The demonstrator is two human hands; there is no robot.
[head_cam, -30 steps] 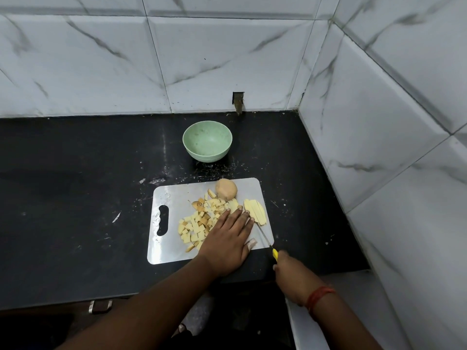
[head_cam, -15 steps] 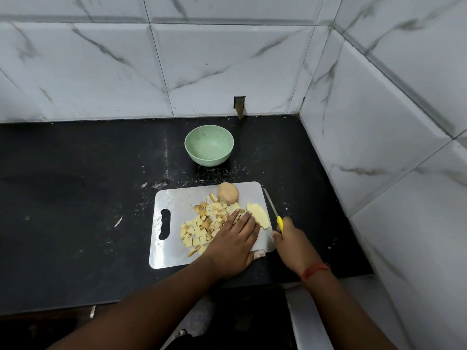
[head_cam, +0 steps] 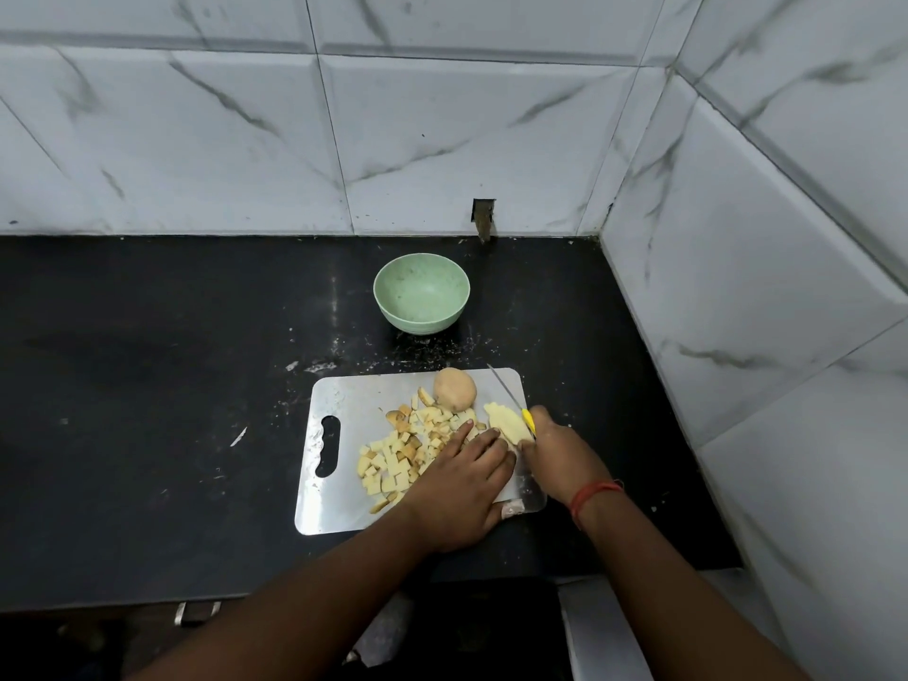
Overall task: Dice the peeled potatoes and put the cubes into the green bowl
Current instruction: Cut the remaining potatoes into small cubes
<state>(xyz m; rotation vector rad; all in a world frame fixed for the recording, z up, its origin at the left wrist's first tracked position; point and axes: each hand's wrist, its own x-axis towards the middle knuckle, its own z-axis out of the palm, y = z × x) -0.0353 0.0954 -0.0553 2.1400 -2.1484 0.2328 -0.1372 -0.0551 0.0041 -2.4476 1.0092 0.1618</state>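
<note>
Head view: one wide-angle look down at a black table (head_cam: 147, 410) set into a corner of white marble-pattern tiles (head_cam: 442, 140).
Writing: no brand, label or lettering can be read on anything in view.
Cutting board (head_cam: 344, 400): pale, with a handle slot at its left end, lying flat on the table near the front edge.
Potato cubes (head_cam: 393, 464): a loose heap on the middle of the board, some pale yellow, some browned, lying just left of and partly under the left fingers.
Whole potato (head_cam: 454, 389): peeled, uncut, at the far edge of the board, just beyond the heap and apart from both hands.
Potato slices (head_cam: 506, 422): a stack of pale strips on the right part of the board, between the two hands, touching the left fingertips and right beside the blade.
Left hand (head_cam: 462, 484): laid flat, fingers straight and together, pressing down on the board with the tips at the edge of the heap and the slices; it grips nothing.
Right hand (head_cam: 560, 459): fingers curled round the yellow handle of the knife.
Knife (head_cam: 508, 395): thin blade pointing away and to the left, tip near the far right corner of the board.
Green bowl (head_cam: 421, 293): upright on the table beyond the board, well apart from both hands, no cubes inside.
Red thread (head_cam: 592, 493): tied round the right wrist.
</note>
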